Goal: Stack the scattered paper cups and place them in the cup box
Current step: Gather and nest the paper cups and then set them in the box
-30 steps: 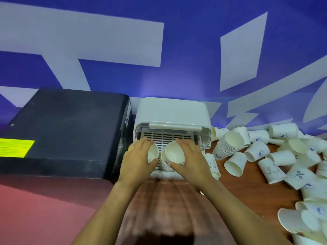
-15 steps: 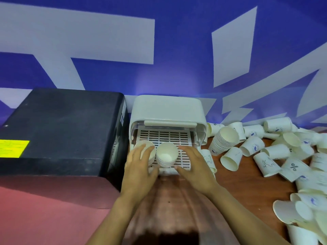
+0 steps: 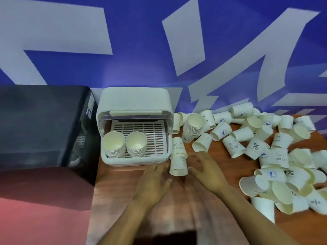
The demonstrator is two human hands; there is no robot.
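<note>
head | left hand (image 3: 153, 183), right hand (image 3: 207, 171) fingers spread, seemingly empty | flank fallen cup (image 3: 178, 165) beside cup box (image 3: 134, 106) front edge

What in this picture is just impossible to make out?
All in the head view:
- How many cups each stack in the cup box holds: left stack, right stack; the nested rims are too fine to count.
- Left hand and right hand: blurred, so finger contact with the lying cup is unclear.
- Cup pile: cut off by the right edge.
- Black box: its front is hidden by the viewing angle.
</note>
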